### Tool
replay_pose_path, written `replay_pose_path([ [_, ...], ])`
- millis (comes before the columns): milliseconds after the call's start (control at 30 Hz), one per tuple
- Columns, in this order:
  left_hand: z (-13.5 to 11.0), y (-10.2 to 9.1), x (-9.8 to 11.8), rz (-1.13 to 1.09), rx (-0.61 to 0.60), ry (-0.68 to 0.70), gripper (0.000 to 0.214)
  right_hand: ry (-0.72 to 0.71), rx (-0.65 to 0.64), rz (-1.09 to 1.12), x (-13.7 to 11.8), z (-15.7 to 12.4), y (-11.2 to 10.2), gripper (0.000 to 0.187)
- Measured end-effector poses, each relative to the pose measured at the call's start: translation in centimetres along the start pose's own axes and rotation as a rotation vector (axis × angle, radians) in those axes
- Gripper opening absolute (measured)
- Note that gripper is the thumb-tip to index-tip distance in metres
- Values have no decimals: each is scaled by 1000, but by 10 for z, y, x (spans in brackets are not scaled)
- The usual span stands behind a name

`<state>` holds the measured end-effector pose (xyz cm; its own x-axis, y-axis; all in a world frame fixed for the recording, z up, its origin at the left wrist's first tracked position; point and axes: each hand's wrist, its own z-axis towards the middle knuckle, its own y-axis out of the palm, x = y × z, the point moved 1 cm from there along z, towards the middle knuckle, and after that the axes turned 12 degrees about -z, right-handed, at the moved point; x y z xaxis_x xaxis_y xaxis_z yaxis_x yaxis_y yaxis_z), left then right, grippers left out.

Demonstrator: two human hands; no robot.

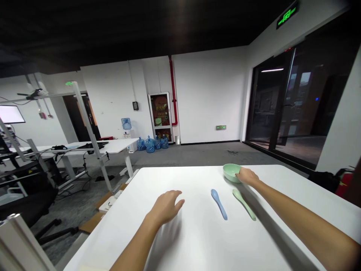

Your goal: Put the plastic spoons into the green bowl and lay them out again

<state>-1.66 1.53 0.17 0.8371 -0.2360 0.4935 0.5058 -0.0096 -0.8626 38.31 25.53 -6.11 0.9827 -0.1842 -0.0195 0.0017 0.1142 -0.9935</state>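
Observation:
Near the far edge of the white table (194,241), a light green bowl (230,172) stands upright. My right hand (248,176) grips its right rim, thumb on the inner side and the other fingers partly hidden. A blue spoon (219,204) lies to the left of a pale green spoon (244,204), both nearer to me than the bowl, with their handles toward me. Left of the spoons, my left hand (167,206) hovers over the table with thumb and fingers apart, holding nothing.
Beyond the table, several blue water bottles (150,144) stand on the floor by the wall. At the left are another white table (118,146), a metal frame (87,124) and a black chair (36,203). Dark glass doors (282,101) are at the right.

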Motion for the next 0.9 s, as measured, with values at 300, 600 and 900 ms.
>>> replay_pose_path([
  [300,-2,-1,0,-12,2,-9,53,1,-7,-37,1,-10,-2,49],
  [600,-6,0,2,4,3,-17,54,-51,16,-16,27,-62,-41,55],
  [900,-12,-3,8,27,13,9,54,-239,139,110,48,-140,-65,63],
])
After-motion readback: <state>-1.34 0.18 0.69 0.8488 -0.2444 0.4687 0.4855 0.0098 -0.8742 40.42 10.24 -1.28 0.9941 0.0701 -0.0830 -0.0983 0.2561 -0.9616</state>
